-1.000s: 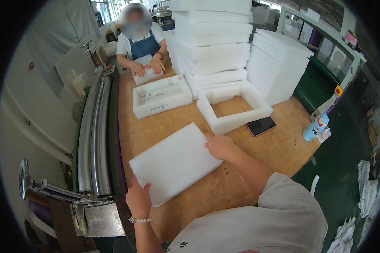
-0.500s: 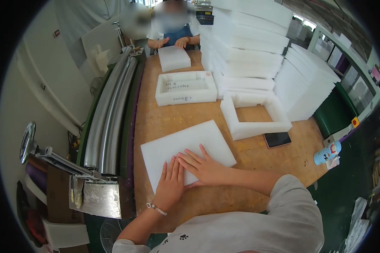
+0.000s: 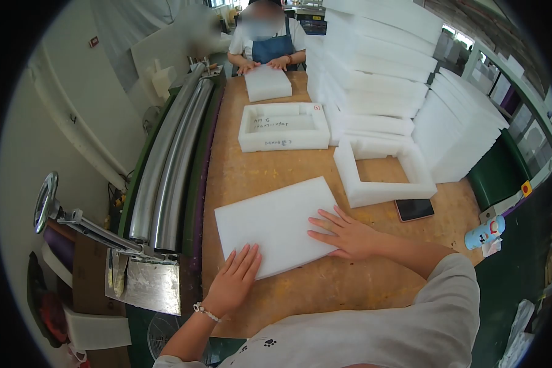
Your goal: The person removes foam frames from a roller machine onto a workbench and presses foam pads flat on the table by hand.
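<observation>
Beaded bracelet (image 3: 207,312); paw-print shirt (image 3: 349,334)

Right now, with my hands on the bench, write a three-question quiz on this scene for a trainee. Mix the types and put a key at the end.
1. True or false: the left hand and the right hand both touch the white foam slab.

2. Multiple choice: which wrist wears the beaded bracelet?
a) the left
b) the right
c) both

3. Fill in the blank: on the wooden table, beside the near wall of the open foam frame, lies a dark-screened ____.

Key: 1. True. 2. a. 3. Phone.
</observation>
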Demonstrator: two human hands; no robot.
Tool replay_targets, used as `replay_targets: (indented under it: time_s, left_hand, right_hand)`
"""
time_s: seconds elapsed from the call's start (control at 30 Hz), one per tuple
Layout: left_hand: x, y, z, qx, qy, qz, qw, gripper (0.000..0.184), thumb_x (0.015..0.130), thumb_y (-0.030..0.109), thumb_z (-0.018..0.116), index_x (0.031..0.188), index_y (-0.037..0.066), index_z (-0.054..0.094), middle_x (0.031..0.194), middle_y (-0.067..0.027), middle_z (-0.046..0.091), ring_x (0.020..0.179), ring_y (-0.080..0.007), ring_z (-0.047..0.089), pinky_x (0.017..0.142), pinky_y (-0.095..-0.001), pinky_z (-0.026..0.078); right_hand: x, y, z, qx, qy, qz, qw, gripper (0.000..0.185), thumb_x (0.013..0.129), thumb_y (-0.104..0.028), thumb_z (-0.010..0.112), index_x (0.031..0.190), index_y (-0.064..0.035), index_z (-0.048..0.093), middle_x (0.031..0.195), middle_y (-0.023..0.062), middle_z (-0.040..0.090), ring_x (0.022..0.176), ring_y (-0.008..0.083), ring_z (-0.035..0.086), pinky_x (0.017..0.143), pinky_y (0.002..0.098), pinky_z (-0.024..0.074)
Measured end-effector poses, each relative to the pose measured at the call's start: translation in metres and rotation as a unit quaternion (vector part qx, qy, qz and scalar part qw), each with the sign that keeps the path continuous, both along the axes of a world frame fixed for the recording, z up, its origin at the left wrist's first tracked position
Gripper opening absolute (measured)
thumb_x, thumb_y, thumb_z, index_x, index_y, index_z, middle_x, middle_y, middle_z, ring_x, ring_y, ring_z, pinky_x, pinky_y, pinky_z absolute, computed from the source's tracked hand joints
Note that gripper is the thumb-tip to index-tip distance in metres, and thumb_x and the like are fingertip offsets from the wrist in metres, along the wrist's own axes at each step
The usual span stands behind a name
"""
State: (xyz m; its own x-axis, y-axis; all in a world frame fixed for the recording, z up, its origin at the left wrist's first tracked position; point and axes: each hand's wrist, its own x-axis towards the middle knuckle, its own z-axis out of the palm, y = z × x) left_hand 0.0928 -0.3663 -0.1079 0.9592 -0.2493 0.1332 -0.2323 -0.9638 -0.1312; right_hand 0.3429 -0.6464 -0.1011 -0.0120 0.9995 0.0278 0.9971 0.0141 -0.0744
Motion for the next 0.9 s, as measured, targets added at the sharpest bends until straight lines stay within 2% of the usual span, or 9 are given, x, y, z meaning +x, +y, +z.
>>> replay_targets:
  time_s: [0.07,0.27,0.3,0.37,0.47,0.53,0.63,0.73,0.9]
  left_hand:
    - [-0.004,0.003,0.004,-0.002,0.001,-0.008,1.000,0.064,0.089,0.019,0.063,0.145,0.000,0.039,0.156,-0.0137,0.035,0.146,-0.0284,0.033,0.119,-0.0432,0.028]
    - [0.013,-0.002,0.047,-0.389,0.059,0.072,0.917,0.060,0.090,0.009,0.062,0.144,-0.003,0.038,0.150,-0.0149,0.043,0.141,-0.0313,0.039,0.117,-0.0444,0.030]
    - [0.029,-0.003,0.046,-0.390,0.062,0.070,0.916,0.060,0.090,0.009,0.062,0.144,-0.003,0.038,0.150,-0.0149,0.043,0.141,-0.0313,0.039,0.117,-0.0444,0.030]
    - [0.073,-0.001,0.027,-0.312,-0.108,0.059,0.942,0.058,0.094,0.015,0.059,0.144,-0.005,0.037,0.148,-0.0159,0.044,0.141,-0.0320,0.038,0.117,-0.0478,0.030]
    - [0.134,0.007,-0.003,-0.305,-0.065,0.132,0.941,0.060,0.099,0.028,0.051,0.146,-0.005,0.035,0.150,-0.0178,0.042,0.141,-0.0324,0.039,0.118,-0.0492,0.025]
    - [0.153,0.029,-0.030,-0.258,-0.002,0.189,0.947,0.070,0.100,0.043,0.041,0.149,-0.005,0.030,0.156,-0.0188,0.034,0.146,-0.0309,0.030,0.121,-0.0483,0.017]
    - [0.134,0.044,-0.025,-0.190,-0.023,0.209,0.959,0.073,0.100,0.046,0.040,0.151,-0.005,0.027,0.159,-0.0184,0.029,0.149,-0.0297,0.024,0.122,-0.0483,0.012]
    - [0.100,0.041,-0.031,-0.134,-0.016,0.242,0.961,0.077,0.100,0.049,0.039,0.152,-0.005,0.025,0.161,-0.0181,0.024,0.151,-0.0284,0.017,0.122,-0.0483,0.008]
    - [0.079,0.038,-0.030,-0.210,-0.035,0.295,0.931,0.082,0.098,0.052,0.041,0.152,-0.007,0.021,0.162,-0.0188,0.019,0.153,-0.0268,0.008,0.122,-0.0499,0.005]
  right_hand:
    - [0.002,-0.006,-0.001,0.007,0.004,0.001,1.000,0.072,0.090,-0.037,0.062,0.151,-0.0102,0.035,0.161,0.0147,0.023,0.149,0.0335,0.021,0.120,0.0555,0.0160]
    - [-0.013,0.016,0.027,0.059,0.126,0.003,0.990,0.058,0.097,-0.026,0.054,0.148,-0.0069,0.037,0.156,0.0146,0.032,0.147,0.0331,0.026,0.122,0.0519,0.0156]
    - [-0.015,0.035,0.028,0.057,0.127,0.000,0.990,0.058,0.097,-0.026,0.054,0.148,-0.0069,0.037,0.156,0.0146,0.032,0.147,0.0331,0.026,0.122,0.0519,0.0156]
    - [-0.014,0.084,0.016,0.172,0.138,-0.063,0.973,0.055,0.097,-0.023,0.053,0.146,-0.0037,0.039,0.153,0.0167,0.036,0.146,0.0344,0.027,0.121,0.0516,0.0190]
    - [0.009,0.164,-0.020,0.212,0.130,-0.116,0.962,0.049,0.098,-0.022,0.051,0.141,-0.0006,0.044,0.148,0.0179,0.042,0.142,0.0355,0.033,0.120,0.0515,0.0223]
    - [0.025,0.194,-0.038,0.085,0.075,-0.210,0.971,0.043,0.100,-0.024,0.046,0.136,-0.0012,0.050,0.144,0.0175,0.048,0.138,0.0363,0.039,0.119,0.0508,0.0238]
    - [0.038,0.184,-0.031,0.083,0.079,-0.185,0.976,0.046,0.101,-0.033,0.043,0.135,-0.0032,0.053,0.141,0.0159,0.051,0.135,0.0352,0.043,0.119,0.0504,0.0226]
    - [0.052,0.155,-0.027,0.055,0.072,-0.260,0.961,0.055,0.102,-0.044,0.039,0.142,-0.0076,0.048,0.147,0.0141,0.047,0.140,0.0314,0.038,0.121,0.0499,0.0172]
    - [0.052,0.117,-0.028,0.085,0.053,-0.293,0.951,0.059,0.102,-0.045,0.038,0.149,-0.0099,0.039,0.156,0.0141,0.035,0.149,0.0300,0.020,0.122,0.0497,0.0104]
